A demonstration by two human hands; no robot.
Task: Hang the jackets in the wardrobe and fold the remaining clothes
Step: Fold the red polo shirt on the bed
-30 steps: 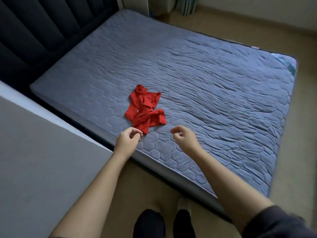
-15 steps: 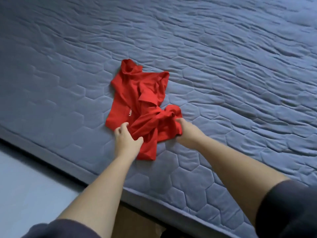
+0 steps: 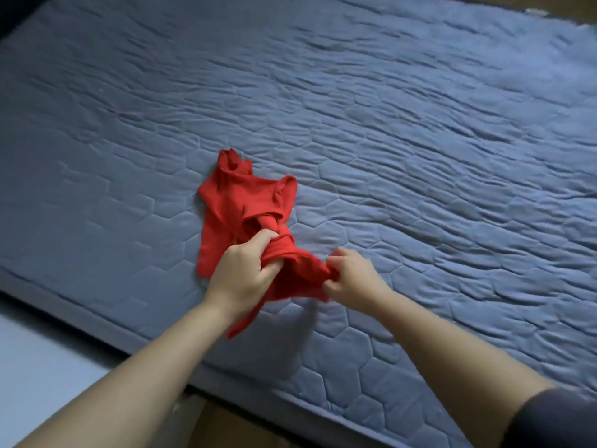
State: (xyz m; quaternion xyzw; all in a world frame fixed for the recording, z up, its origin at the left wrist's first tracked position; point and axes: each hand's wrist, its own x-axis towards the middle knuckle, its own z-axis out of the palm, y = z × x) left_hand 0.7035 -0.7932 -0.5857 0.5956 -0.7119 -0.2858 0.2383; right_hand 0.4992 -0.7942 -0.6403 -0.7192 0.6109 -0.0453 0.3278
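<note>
Garment of crumpled red fabric [image 3: 240, 205] on a blue-grey quilted mattress with hexagon stitching [image 3: 420, 150], head view. The garment lies toward 7 o'clock from the middle of the view, near the mattress edge that faces the person. Its far part rests flat on the quilting, with a small bunched peak at its 12 o'clock end. Its near part is twisted into a rope-like knot and raised slightly off the surface.

The left hand [image 3: 239, 273] is at the garment's 6 o'clock end. Its fingers are curled tightly round the twisted section, and a loose tail of red cloth hangs below the wrist. The right hand [image 3: 353, 276], at 4 o'clock of the garment, pinches a fold of the same cloth between thumb and bent fingers. The fabric is stretched taut between the two hands.

A dark sleeve [image 3: 555, 418] covers the right upper arm at 5 o'clock of the view. A pale flat surface [image 3: 35, 367] fills the corner at 8 o'clock, beside the mattress edge.
</note>
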